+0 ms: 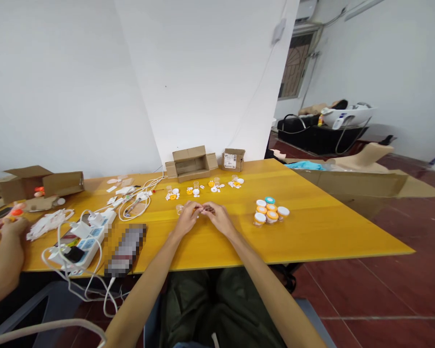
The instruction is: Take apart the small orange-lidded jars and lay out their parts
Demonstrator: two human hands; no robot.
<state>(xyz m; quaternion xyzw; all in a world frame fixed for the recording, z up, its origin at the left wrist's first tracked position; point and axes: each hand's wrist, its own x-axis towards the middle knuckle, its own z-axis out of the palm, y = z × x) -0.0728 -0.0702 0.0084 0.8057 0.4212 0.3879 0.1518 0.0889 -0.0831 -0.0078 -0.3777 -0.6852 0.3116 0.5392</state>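
Observation:
Both hands meet over the middle of the yellow table (pixel 217 244). The fingers of my left hand (pixel 188 216) and my right hand (pixel 217 216) are pinched together around something small and whitish, too small to name. Just left of my left hand stands a small clear cup (pixel 179 210). Beyond the hands lie little groups of parts: an orange ring (pixel 173 196), a white ring (pixel 196 192), clear cups and small white pieces. To the right, several lidded jars (pixel 271 215) stand close together, with white, orange and teal lids.
Open cardboard boxes (pixel 191 164) stand against the wall. On the left are a power strip (pixel 90 244) with white cables, a blurred-out phone-like device (pixel 126 250) and white strips (pixel 50 223). Another person's hand (pixel 14 226) holds an orange-red item at the far left.

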